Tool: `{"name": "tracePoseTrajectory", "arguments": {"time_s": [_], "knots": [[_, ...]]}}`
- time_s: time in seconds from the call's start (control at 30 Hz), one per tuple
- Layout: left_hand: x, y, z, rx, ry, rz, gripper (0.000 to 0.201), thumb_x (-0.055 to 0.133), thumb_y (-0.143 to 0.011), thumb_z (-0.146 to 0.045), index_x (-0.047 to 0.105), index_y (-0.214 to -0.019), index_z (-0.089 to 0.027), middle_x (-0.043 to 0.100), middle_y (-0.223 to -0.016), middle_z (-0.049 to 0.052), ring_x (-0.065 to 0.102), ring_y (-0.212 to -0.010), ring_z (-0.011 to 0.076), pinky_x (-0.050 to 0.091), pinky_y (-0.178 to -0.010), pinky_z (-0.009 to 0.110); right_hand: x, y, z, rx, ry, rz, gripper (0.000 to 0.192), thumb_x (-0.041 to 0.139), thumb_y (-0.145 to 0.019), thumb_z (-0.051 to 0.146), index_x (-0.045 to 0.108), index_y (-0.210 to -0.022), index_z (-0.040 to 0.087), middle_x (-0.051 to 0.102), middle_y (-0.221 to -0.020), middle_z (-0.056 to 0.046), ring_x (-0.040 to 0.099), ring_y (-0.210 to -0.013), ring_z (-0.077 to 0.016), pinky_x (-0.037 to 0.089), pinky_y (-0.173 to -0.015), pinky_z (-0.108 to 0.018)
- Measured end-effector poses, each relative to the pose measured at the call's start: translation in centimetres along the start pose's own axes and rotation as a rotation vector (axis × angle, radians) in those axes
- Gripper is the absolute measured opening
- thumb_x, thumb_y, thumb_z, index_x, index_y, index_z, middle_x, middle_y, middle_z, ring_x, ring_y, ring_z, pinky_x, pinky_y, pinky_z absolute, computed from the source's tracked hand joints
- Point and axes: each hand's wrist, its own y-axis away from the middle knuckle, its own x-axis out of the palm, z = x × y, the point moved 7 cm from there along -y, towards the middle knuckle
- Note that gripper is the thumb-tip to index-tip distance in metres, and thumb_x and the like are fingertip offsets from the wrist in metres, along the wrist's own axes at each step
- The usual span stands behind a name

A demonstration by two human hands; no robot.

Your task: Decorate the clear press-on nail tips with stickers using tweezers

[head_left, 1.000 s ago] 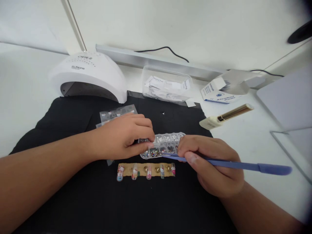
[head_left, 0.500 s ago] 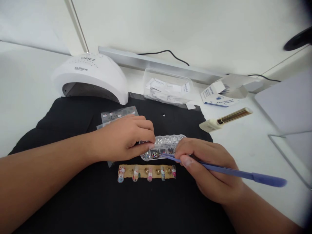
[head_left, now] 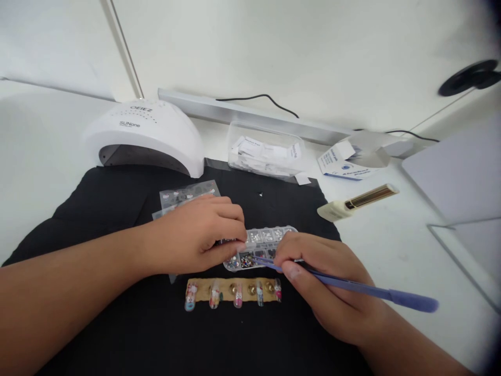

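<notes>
My right hand [head_left: 332, 287] is closed in a pinch around blue-purple tweezers [head_left: 360, 285]. Their tips reach into a front compartment of a clear rhinestone case [head_left: 256, 246], among small multicoloured stones. On the left end of this case my left hand [head_left: 207, 232] is closed, thumb and fingers gripping its edge; the fingers hide that end. Just in front lies a tan strip [head_left: 203, 286] bearing several decorated nail tips [head_left: 238, 293] and round gold-coloured pieces. Clear sticker sheets [head_left: 190, 192] with small printed figures lie partly under my left hand.
A white nail lamp [head_left: 144, 133] stands at the back left of the black mat [head_left: 219, 339]. Behind the case is a clear tub [head_left: 266, 151] of alcohol pad packets, with an opened carton [head_left: 348, 159] to its right. A cream bottle with a gold cap [head_left: 356, 202] lies at the mat's right edge.
The whole view has shifted, so everything sits a little lower. Both hands keep their grips, and the tweezer tips stay in the same compartment of the case.
</notes>
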Motion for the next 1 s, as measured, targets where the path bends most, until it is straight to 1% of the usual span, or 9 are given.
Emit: {"name": "tracePoseTrajectory", "arguments": {"time_s": [0.57,1.0], "knots": [[-0.01,-0.02,-0.02,-0.005,0.009,0.008,0.018,0.052,-0.096,-0.02,0.067,-0.086,-0.017,0.066,-0.089,0.005,0.058,-0.084,0.0196,0.04,-0.081,0.035,0.0,0.02,0.08,-0.013,-0.01,-0.009,0.019,0.047,-0.09,0.011,0.058,-0.077,0.019,0.059,-0.064,0.0,0.052,-0.056,-0.0114,0.041,-0.052,-0.026],[0.06,-0.03,0.01,-0.01,0.021,0.015,0.019,0.052,-0.096,-0.019,0.068,-0.086,-0.015,0.065,-0.089,0.005,0.056,-0.084,0.0189,0.039,-0.08,0.035,0.05,0.26,-0.05,0.003,0.015,0.002,0.019,0.046,-0.091,0.011,0.058,-0.078,0.017,0.058,-0.066,0.001,0.051,-0.058,-0.0085,0.041,-0.054,-0.023]]}}
